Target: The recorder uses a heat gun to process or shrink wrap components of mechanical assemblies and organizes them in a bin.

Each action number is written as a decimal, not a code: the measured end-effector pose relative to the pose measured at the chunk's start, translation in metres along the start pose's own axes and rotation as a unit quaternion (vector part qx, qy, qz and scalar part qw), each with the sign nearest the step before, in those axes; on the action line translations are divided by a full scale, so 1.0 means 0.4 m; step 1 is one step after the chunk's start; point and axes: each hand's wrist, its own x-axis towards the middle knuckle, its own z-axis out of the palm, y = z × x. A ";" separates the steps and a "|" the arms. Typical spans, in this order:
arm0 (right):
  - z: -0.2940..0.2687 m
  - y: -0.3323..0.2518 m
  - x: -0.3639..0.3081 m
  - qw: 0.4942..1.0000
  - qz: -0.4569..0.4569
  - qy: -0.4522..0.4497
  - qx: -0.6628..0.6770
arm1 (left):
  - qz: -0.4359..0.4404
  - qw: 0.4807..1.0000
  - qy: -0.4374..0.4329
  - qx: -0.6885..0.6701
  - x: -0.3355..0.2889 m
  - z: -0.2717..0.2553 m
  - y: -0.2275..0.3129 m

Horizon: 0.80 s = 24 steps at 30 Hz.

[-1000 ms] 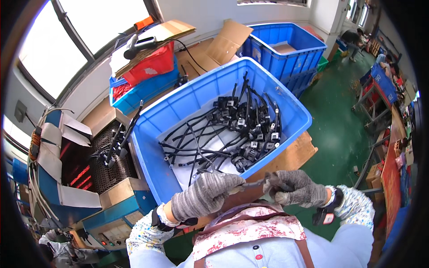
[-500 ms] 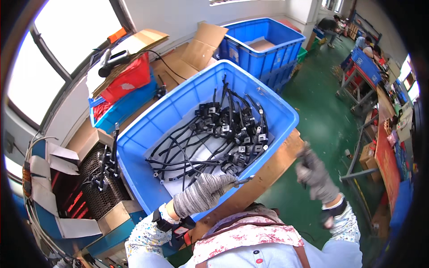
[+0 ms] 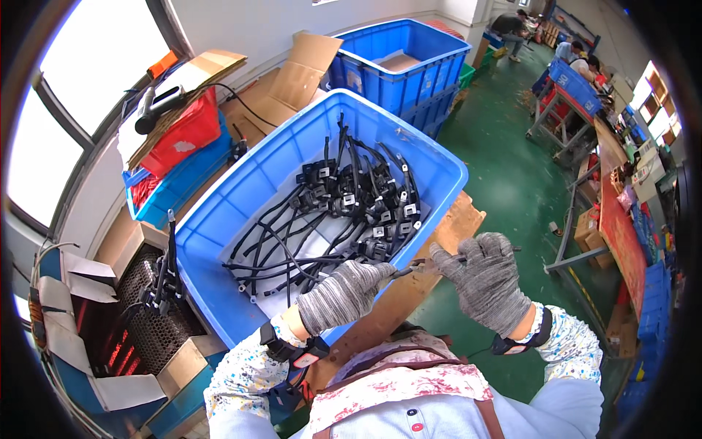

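Note:
My left hand [image 3: 344, 290], in a grey knit glove, is closed at the near rim of the blue bin [image 3: 205, 260]. It pinches a short dark cable end [image 3: 404, 271], which points right. My right hand [image 3: 491, 282], gloved alike, is beside it, thumb and fingertips at the tip of that piece. A thin dark rod-like thing [image 3: 517, 249] sticks out past its fingers; its kind is hard to make out. In the bin lie many black cables [image 3: 274, 252] with black clamp-like connectors [image 3: 347, 201] and metal end lugs.
More black cables [image 3: 167, 274] hang at the heater box [image 3: 148, 333] with a glowing red inside, left. Behind it are a red bag [image 3: 183, 139], a hand-held heat gun [image 3: 157, 106] and cardboard [image 3: 303, 69]. Another blue bin [image 3: 439, 62] stands behind; people work at benches far right.
My right hand has come in from the lower right and met the piece in my left hand. My left hand has risen slightly. The whole view has shifted a little.

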 end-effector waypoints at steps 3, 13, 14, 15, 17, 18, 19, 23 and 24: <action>-0.024 0.010 0.009 0.999 -0.030 -0.028 -0.033 | 0.004 1.000 -0.007 0.004 0.003 0.008 -0.002; -0.079 0.034 0.027 0.988 -0.135 -0.060 -0.048 | 0.018 1.000 0.003 -0.017 -0.001 0.025 -0.007; -0.077 0.032 0.026 0.988 -0.134 -0.060 -0.048 | 0.024 0.999 0.004 -0.025 -0.002 0.024 -0.008; -0.075 0.030 0.025 0.987 -0.130 -0.084 -0.048 | 0.030 0.999 0.005 -0.034 -0.002 0.023 -0.009; -0.074 0.027 0.021 0.985 -0.127 -0.107 -0.047 | 0.022 0.999 0.004 -0.033 -0.007 0.024 -0.011; -0.075 0.027 0.017 0.984 -0.127 -0.116 -0.053 | 0.014 0.999 0.003 -0.033 -0.011 0.024 -0.012; -0.076 0.027 0.012 0.982 -0.127 -0.125 -0.059 | 0.013 0.999 0.004 -0.032 -0.015 0.022 -0.013; -0.041 0.039 -0.026 0.983 -0.086 -0.139 0.087 | 0.041 0.997 0.037 -0.054 -0.016 0.020 -0.015; -0.035 0.030 -0.043 0.934 0.048 -0.155 0.317 | 0.044 0.997 0.049 -0.048 -0.015 0.021 -0.016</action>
